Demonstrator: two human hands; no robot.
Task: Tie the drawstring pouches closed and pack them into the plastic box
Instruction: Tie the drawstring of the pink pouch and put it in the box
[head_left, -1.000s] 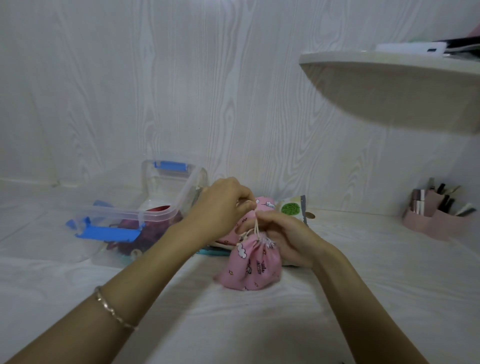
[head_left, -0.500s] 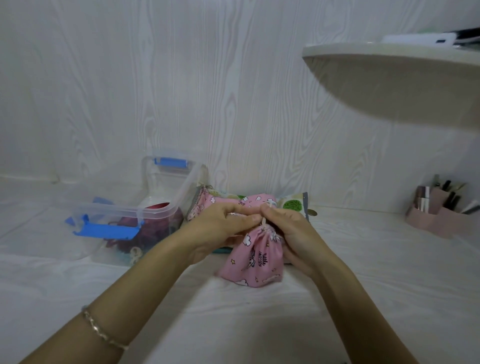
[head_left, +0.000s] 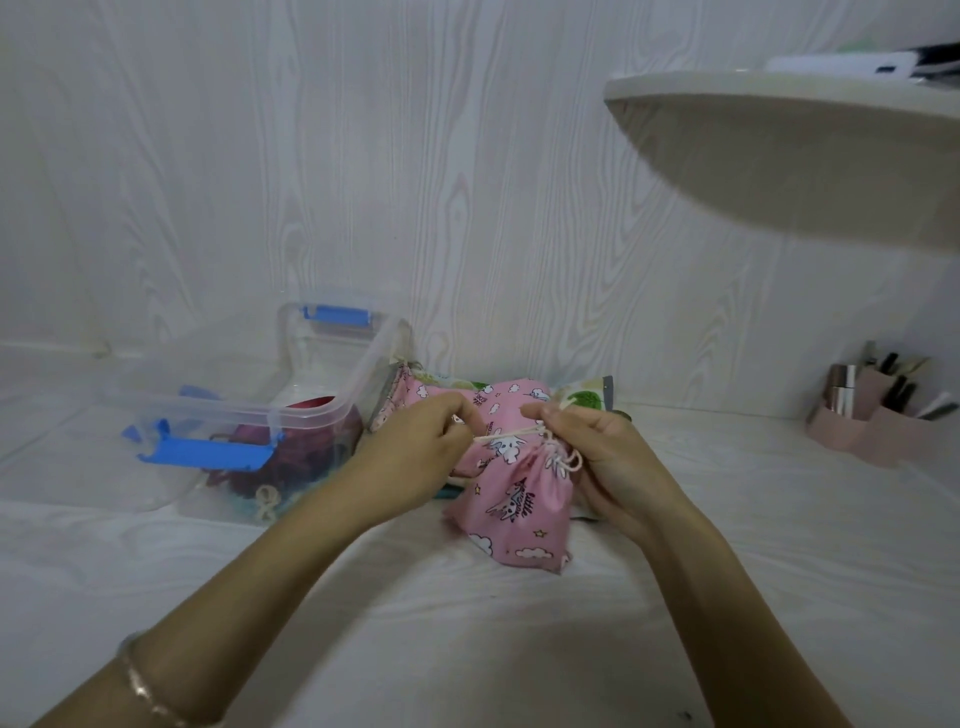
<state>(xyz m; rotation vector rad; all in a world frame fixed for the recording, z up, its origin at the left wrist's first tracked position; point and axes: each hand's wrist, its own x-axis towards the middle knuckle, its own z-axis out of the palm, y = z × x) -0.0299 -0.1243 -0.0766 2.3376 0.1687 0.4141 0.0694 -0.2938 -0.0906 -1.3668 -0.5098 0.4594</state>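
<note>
Head view: the pink unicorn pouch (head_left: 519, 514) sits on the white bench (head_left: 467, 649) between both hands, its neck gathered and tilted toward the right. The left hand (head_left: 415, 447) pinches one end of the cream cord (head_left: 506, 435), which runs taut to the right hand (head_left: 608, 462), whose fingers are curled around the cord at the pouch's neck. The clear plastic box (head_left: 311, 410) with blue latches stands open to the left, dark red pouches inside. More pouches (head_left: 498, 400) lie just behind the hands.
</note>
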